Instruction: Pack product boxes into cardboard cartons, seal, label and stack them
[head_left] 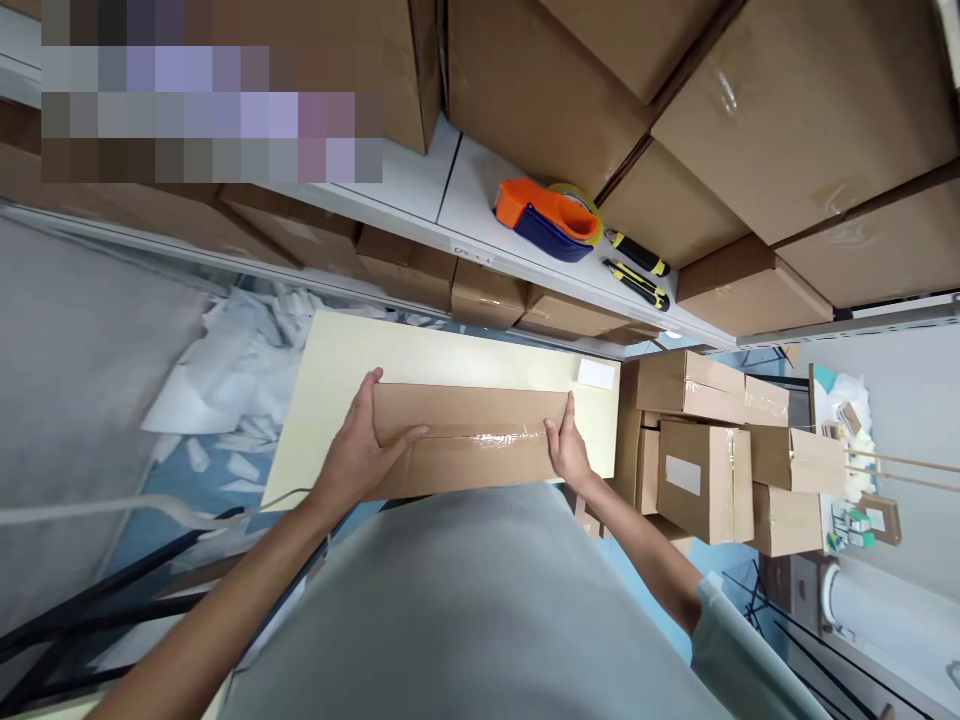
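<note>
A long cardboard box (472, 415), with shiny clear tape along its seam, is gripped at both ends in front of my body. My left hand (364, 440) clasps the left end, thumb on the taped face. At the other end, my right hand (568, 445) holds the box with its thumb on the same face and fingers along the edge. Below and behind the box is a pale yellow tabletop (450, 355). A small white card (595, 373) lies at the table's right end. The underside of the box is hidden.
A shelf (480, 180) beyond the table carries large cartons, an orange-and-blue tape dispenser (547, 220) and two black-and-yellow cutters (637, 283). Stacked cartons (705, 480) stand to the right. Crumpled white packing material (225, 360) covers the floor at left, near a black metal frame (105, 600).
</note>
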